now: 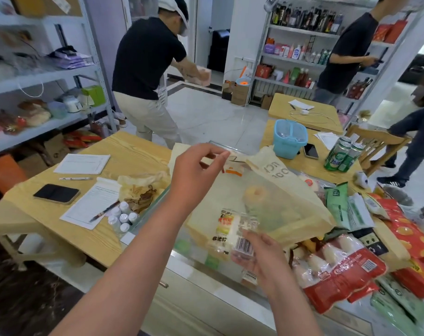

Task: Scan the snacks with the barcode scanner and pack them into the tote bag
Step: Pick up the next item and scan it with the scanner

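A cream tote bag (pixel 278 190) stands on the glass counter, its mouth toward me. My left hand (pixel 194 173) pinches the bag's upper rim and lifts it. My right hand (pixel 259 251) grips a clear snack packet (pixel 232 229) with a barcode at the bag's lower edge. Yellow and green snacks show faintly through the bag's fabric. More snack packs lie to the right: a red pack of white rolls (pixel 337 267), green packets (pixel 349 209) and red packets (pixel 409 234). No barcode scanner is visible.
A wooden table (pixel 123 151) on the left holds a phone (pixel 57 193), papers, a pen, small bottles (pixel 123 218) and a crumpled bag. A blue basket (pixel 289 139), another phone and green cans (pixel 344 154) stand behind. People stand by the shelves.
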A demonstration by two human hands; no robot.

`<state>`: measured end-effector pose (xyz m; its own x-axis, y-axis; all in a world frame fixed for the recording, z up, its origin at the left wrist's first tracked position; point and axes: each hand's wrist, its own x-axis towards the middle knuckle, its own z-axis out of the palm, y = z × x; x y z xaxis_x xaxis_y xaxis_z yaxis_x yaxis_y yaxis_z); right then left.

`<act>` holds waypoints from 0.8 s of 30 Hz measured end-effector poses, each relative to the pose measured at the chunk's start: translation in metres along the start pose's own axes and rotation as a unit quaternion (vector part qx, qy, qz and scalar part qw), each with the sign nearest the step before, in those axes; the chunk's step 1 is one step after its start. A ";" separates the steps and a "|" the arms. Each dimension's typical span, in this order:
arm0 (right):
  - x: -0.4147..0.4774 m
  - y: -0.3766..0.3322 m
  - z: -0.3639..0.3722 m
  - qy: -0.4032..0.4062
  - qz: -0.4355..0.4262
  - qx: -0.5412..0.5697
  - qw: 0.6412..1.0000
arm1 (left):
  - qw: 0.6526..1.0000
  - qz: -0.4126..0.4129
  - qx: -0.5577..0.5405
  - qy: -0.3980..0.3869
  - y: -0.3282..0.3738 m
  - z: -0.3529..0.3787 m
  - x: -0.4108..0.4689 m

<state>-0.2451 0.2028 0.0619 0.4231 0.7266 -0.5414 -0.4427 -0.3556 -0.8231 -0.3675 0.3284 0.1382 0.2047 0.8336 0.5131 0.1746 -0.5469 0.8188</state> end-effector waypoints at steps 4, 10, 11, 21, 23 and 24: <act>0.014 0.001 0.018 0.008 0.007 0.088 0.996 | 1.000 0.000 -0.004 -0.011 0.007 -0.010 0.007; 0.086 -0.041 0.069 0.094 -0.081 0.244 0.962 | 0.999 0.023 -0.013 -0.033 0.011 -0.019 0.004; 0.101 -0.048 0.082 0.034 -0.082 0.298 0.951 | 0.999 0.029 -0.016 -0.034 0.012 -0.019 0.003; 0.100 -0.031 0.063 -0.063 -0.020 0.101 0.993 | 0.998 -0.008 0.026 -0.065 0.002 -0.012 -0.012; 0.073 -0.029 0.047 -0.045 -0.009 0.112 0.993 | 0.996 -0.040 0.018 -0.077 0.002 -0.004 -0.015; 0.059 -0.029 0.038 -0.048 -0.014 0.119 0.992 | 0.995 -0.053 0.008 -0.080 0.003 0.002 -0.017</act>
<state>-0.2367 0.2786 0.0604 0.3663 0.7909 -0.4901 -0.6111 -0.1927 -0.7678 -0.3686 0.3120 0.1313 0.3358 0.8638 0.3755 0.2186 -0.4593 0.8610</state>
